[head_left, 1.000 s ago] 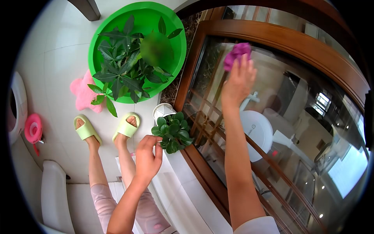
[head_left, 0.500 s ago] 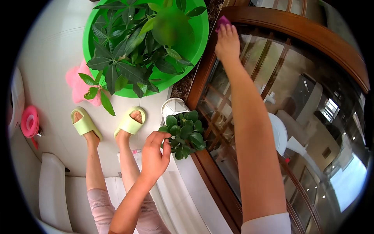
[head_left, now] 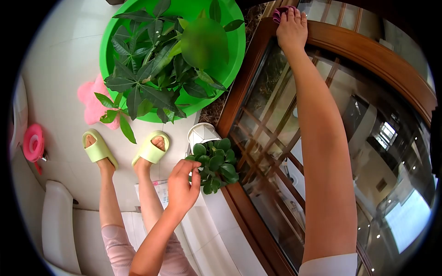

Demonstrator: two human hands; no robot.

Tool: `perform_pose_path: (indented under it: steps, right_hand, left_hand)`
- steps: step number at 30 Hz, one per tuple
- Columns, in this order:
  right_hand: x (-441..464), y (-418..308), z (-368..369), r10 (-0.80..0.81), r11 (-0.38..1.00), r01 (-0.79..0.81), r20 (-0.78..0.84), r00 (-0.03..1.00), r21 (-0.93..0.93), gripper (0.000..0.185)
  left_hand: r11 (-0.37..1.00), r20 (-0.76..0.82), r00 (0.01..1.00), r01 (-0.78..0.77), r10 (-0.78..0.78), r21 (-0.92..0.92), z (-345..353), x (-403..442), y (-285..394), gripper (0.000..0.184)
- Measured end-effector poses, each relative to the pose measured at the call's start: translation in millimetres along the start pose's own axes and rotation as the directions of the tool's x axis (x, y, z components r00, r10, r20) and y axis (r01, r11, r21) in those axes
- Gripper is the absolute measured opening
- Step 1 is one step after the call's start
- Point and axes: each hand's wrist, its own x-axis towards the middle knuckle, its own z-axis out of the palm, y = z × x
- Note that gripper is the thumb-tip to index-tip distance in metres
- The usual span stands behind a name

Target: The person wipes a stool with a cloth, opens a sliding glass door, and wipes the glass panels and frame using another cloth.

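Note:
My right hand (head_left: 293,34) is stretched far forward and closed on a purple cloth (head_left: 281,14). It presses the cloth against the top corner of the brown wooden frame (head_left: 331,34) around a glass pane (head_left: 271,101). My left hand (head_left: 183,188) is raised in front of my legs, fingers curled and thumb close to the index finger. Its fingertips overlap the edge of a small leafy plant (head_left: 214,163) in a white pot (head_left: 201,133). Whether anything is between those fingers, I cannot make out.
Ahead stands a large green basin (head_left: 235,60) with a broad-leaved plant (head_left: 156,69) over it. A pink star-shaped mat (head_left: 95,103) lies beside the basin. My feet wear light green slippers (head_left: 99,149). At left are a pink ring-shaped object (head_left: 33,142) and white fixtures (head_left: 57,225).
My right hand has slid the cloth up and right, from the frame's side to its top corner. The view has shifted slightly. My left hand keeps its curled pose.

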Motion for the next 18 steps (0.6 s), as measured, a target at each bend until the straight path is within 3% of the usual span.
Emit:
perform_pose_path:
  steps: [2,3,6,9,12,15,17,18]
  right_hand:
    - [1,-7,6,-0.051,0.998,0.049,0.085,0.995,0.036,0.042]
    - [-10,-23,-5,-0.110,0.994,0.110,0.221,0.969,0.016,0.045]
    - [-95,-88,-8,-0.325,0.944,0.274,0.381,0.866,0.183,0.046]
    - [-183,-135,-39,-0.421,0.896,0.287,0.443,0.791,0.339,0.046]
    - [-262,-150,-73,-0.568,0.792,0.268,0.504,0.651,0.548,0.044]
    - [-245,-114,-108,-0.579,0.803,0.256,0.605,0.546,0.538,0.036]
    - [-183,-64,-132,-0.367,0.927,0.207,0.640,0.675,0.314,0.036]
    - [-161,-38,-121,-0.175,0.966,0.056,0.480,0.860,0.252,0.033]
  left_hand:
    - [1.000,-0.009,1.000,-0.008,0.008,-0.021,7,8,0,0.013]
    - [0.999,-0.014,1.000,-0.008,0.007,-0.034,10,13,2,0.013]
    - [0.996,-0.031,0.998,-0.059,0.057,-0.060,12,23,18,0.013]
    - [0.991,-0.052,0.991,-0.127,0.124,-0.049,2,30,34,0.013]
    - [0.986,-0.059,0.986,-0.159,0.156,-0.055,-3,35,47,0.013]
    - [0.991,-0.038,0.993,-0.117,0.114,-0.066,-1,39,54,0.012]
    - [0.987,-0.033,0.990,-0.142,0.140,-0.069,4,44,59,0.013]
    - [0.986,-0.031,0.989,-0.149,0.147,-0.075,8,46,61,0.013]
